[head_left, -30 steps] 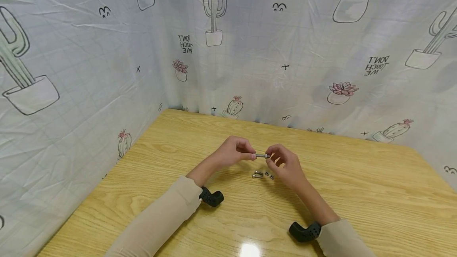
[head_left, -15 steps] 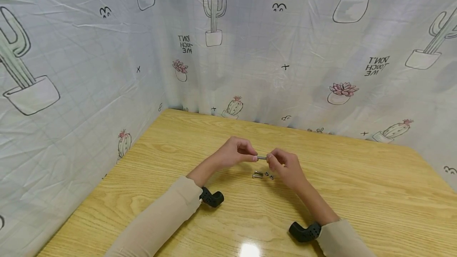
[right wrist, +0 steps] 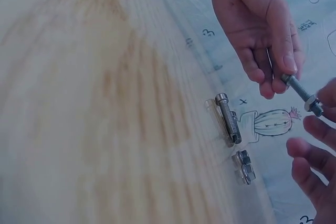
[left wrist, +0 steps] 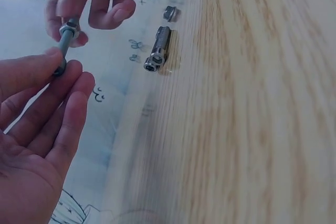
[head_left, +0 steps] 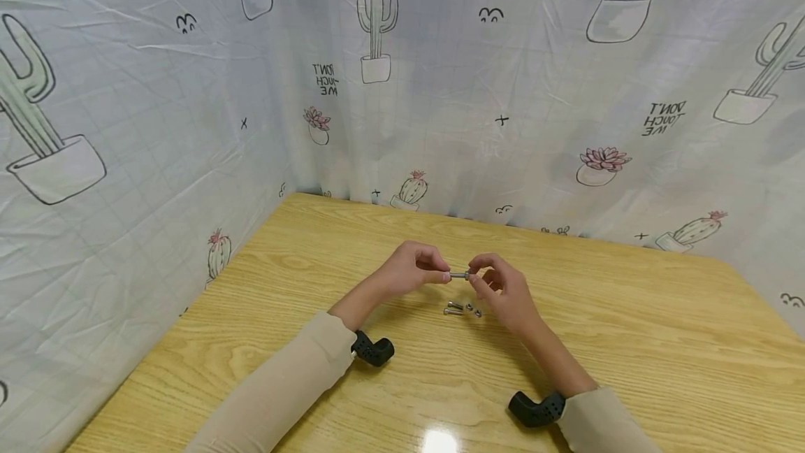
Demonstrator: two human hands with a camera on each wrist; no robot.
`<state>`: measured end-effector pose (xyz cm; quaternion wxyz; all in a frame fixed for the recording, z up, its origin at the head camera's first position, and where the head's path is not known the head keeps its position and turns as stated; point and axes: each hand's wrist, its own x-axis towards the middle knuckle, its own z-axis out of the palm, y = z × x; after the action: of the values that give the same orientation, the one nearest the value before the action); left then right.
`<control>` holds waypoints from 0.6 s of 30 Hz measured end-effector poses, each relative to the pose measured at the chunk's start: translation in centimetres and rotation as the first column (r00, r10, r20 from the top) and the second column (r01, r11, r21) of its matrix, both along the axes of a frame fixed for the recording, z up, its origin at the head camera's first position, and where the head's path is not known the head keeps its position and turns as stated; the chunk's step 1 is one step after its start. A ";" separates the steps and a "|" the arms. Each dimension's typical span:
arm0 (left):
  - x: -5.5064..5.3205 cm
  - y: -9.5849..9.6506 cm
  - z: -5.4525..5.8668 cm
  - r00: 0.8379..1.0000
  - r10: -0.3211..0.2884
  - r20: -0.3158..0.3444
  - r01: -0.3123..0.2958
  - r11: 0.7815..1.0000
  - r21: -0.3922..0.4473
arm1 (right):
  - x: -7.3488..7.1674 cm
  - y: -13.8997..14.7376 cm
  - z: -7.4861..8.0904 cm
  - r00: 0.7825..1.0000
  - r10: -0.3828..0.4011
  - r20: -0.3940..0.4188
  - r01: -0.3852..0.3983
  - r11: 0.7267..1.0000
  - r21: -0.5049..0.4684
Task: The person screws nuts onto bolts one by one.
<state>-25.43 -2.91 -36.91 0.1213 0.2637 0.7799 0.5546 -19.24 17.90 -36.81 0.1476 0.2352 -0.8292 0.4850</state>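
Raised above the table, a metal bolt [head_left: 458, 275] lies almost level between the two hands. My left hand [head_left: 409, 271] pinches its head end between thumb and fingertips. A hex nut [right wrist: 312, 103] sits on the threaded end, with a little thread sticking out past it in the right wrist view. The thumb and fingers of my right hand [head_left: 508, 296] are round that nut, their tips partly hiding the bolt's end. Just below the hands, two loose socket-head bolts [right wrist: 228, 116] lie side by side on the table, and two loose nuts [right wrist: 244, 167] are next to them.
The wood-grain table [head_left: 327, 250] reaches back to a pale curtain [head_left: 440, 89] printed with cacti, which also hangs along the left side. Black curved wrist mounts [head_left: 374, 349] stick out from both sleeves.
The right hand's fingers close in over the nut, hiding it half a second ago, then spread a little so it shows again. The bolt shifts slightly; the left hand keeps its pinch.
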 end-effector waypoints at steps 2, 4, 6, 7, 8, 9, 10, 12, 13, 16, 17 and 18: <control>0.0 -0.1 0.0 1.000 0.004 0.012 -0.004 1.000 0.010 | 0.0 0.0 -0.1 0.999 0.017 -0.033 -0.017 1.000 0.012; -0.1 -0.1 0.1 1.000 0.005 0.016 -0.006 1.000 0.014 | -0.1 0.0 -0.1 0.998 0.023 -0.056 -0.022 1.000 0.018; -0.1 -0.1 0.1 1.000 0.001 0.017 -0.001 1.000 0.018 | -0.1 -0.1 -0.1 0.997 0.020 -0.073 -0.019 1.000 0.025; -0.1 -0.1 0.1 1.000 -0.001 0.019 0.000 1.000 0.018 | -0.1 -0.1 -0.1 0.997 0.018 -0.079 -0.016 0.999 0.028; -0.2 -0.1 0.1 1.000 -0.001 0.019 0.001 1.000 0.017 | -0.1 -0.1 -0.1 0.996 0.013 -0.084 -0.010 0.999 0.032; -0.2 -0.1 0.1 1.000 -0.003 0.019 0.002 1.000 0.017 | -0.1 -0.2 -0.1 0.996 0.010 -0.087 -0.007 0.999 0.033; -0.2 -0.1 0.1 1.000 -0.004 0.019 0.004 1.000 0.017 | -0.1 -0.2 -0.1 0.996 0.006 -0.087 -0.003 0.999 0.035; -0.3 -0.1 0.0 1.000 -0.006 0.018 0.006 1.000 0.015 | -0.1 -0.2 -0.1 0.996 -0.002 -0.086 0.005 0.999 0.039; -0.3 -0.1 0.0 1.000 -0.007 0.016 0.006 1.000 0.014 | -0.1 -0.2 -0.1 0.997 -0.005 -0.082 0.009 0.999 0.041; -0.3 -0.1 0.0 1.000 -0.016 0.006 0.015 1.000 0.012 | -0.1 -0.2 -0.1 0.998 0.000 -0.057 0.002 0.999 0.032; -0.3 -0.1 0.1 1.000 -0.019 0.004 0.019 1.000 0.010 | -0.1 -0.2 0.0 0.999 0.003 -0.048 -0.002 1.000 0.029; -0.3 -0.1 0.1 1.000 -0.024 0.002 0.024 1.000 0.010 | -0.2 -0.2 0.0 0.999 0.008 -0.040 -0.008 1.000 0.023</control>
<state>-25.75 -3.05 -36.79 0.1274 0.2730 0.7737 0.5574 -19.40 17.68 -36.83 0.1593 0.2498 -0.8308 0.4713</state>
